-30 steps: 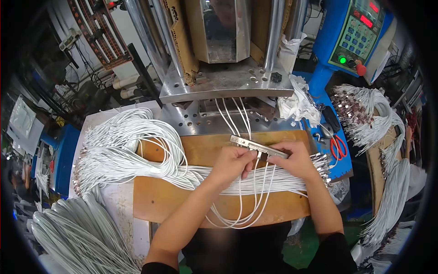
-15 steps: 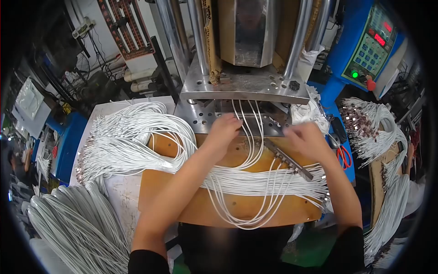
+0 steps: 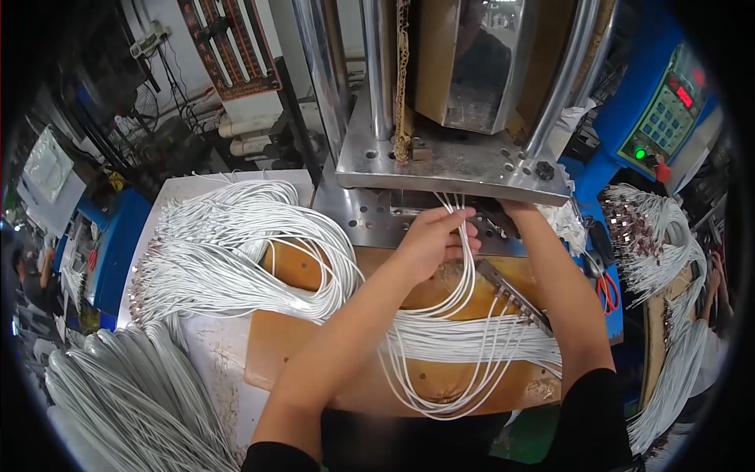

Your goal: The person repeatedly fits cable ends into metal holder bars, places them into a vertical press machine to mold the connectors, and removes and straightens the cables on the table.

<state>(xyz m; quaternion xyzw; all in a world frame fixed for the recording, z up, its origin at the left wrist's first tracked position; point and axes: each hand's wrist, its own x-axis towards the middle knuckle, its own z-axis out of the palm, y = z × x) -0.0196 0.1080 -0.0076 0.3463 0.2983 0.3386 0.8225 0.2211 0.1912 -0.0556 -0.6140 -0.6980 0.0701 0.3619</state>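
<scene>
Several white cables (image 3: 469,271) come down from under the press's metal plate (image 3: 456,169), and my left hand (image 3: 442,240) is closed around them just in front of it. My right hand (image 3: 515,206) reaches under the plate's right part; its fingers are hidden. A metal bar (image 3: 515,297) with cable ends in it lies slanted on the brown board (image 3: 275,346), below my right forearm. Loops of cable run from the bar toward the front edge. Behind them a thick bundle of white cables (image 3: 448,337) lies across the board.
At the left are a large pile of white cables (image 3: 236,212) and a grey coil bundle (image 3: 130,393). Red-handled scissors (image 3: 607,291) lie at the right, below a blue control panel (image 3: 668,118). More cables (image 3: 668,338) hang at the far right, near another person's arm.
My hands let go of the metal bar, which now lies on the board. My left hand has closed on the cables at the press, and my right hand has gone under the plate. The view has shifted.
</scene>
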